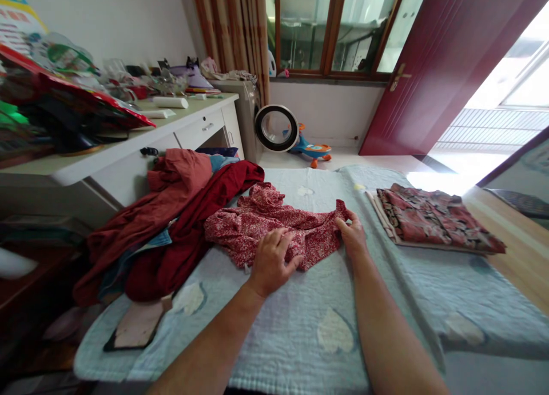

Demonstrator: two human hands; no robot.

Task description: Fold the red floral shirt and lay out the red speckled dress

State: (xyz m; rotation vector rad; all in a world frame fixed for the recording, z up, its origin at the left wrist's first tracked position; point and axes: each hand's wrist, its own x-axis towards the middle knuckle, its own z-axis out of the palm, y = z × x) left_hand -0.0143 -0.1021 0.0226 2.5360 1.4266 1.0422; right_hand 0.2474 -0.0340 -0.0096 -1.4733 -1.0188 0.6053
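Observation:
A crumpled red floral garment (261, 220) lies on the pale blue quilt (300, 320) in front of me. My left hand (271, 260) rests on its near edge with fingers spread flat over the cloth. My right hand (352, 232) pinches the garment's right corner, fingers closed on the fabric. A heap of dark red and rust clothes (171, 223) sits just to the left of the garment, spilling off the quilt's edge.
A folded stack of dark floral cloth (433, 218) lies at the right on the quilt. A cluttered white desk (128, 138) stands at the left. A flat dark-edged board (137, 326) lies near the quilt's left corner. A toy scooter (313, 149) and a dark red door (433, 58) are beyond.

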